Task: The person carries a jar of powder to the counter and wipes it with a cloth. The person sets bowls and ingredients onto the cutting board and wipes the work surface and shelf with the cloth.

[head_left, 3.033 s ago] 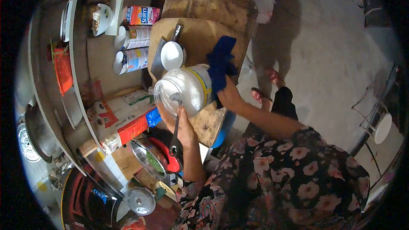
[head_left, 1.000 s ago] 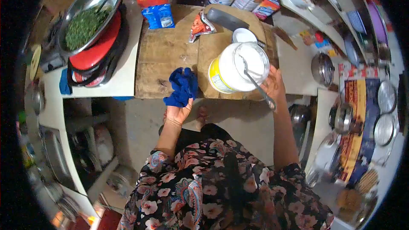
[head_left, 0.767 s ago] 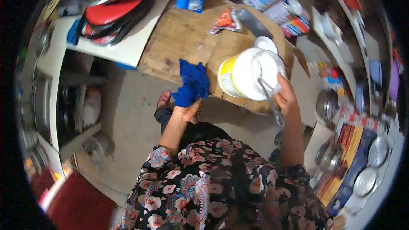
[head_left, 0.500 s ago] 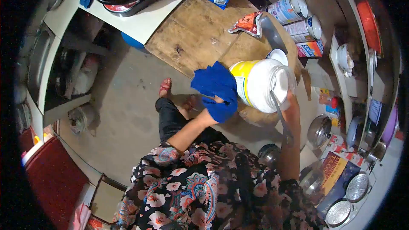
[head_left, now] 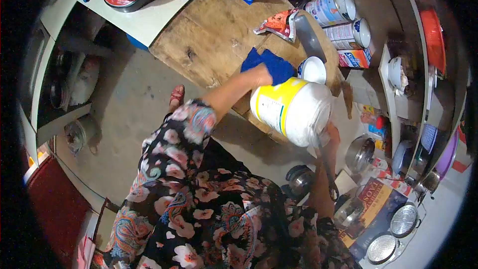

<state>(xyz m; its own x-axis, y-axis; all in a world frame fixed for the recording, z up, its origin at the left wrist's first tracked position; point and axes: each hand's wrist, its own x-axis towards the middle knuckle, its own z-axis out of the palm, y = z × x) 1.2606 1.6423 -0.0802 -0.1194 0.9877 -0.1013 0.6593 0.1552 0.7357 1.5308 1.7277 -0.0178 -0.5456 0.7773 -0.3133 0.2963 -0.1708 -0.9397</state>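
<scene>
Fingers of the left hand [head_left: 261, 73] clamp a blue cloth [head_left: 279, 67], shifted from the base of the white jar [head_left: 304, 114] to its far side, baring more yellow label [head_left: 274, 102]; the right hand [head_left: 331, 137] grips the jar's mouth near the surface [head_left: 214, 27].

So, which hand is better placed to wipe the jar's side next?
Left, most likely: the left hand holds the blue cloth at the labelled side of the jar. The right hand is by its mouth end, seemingly supporting it, with the spoon close by.
</scene>
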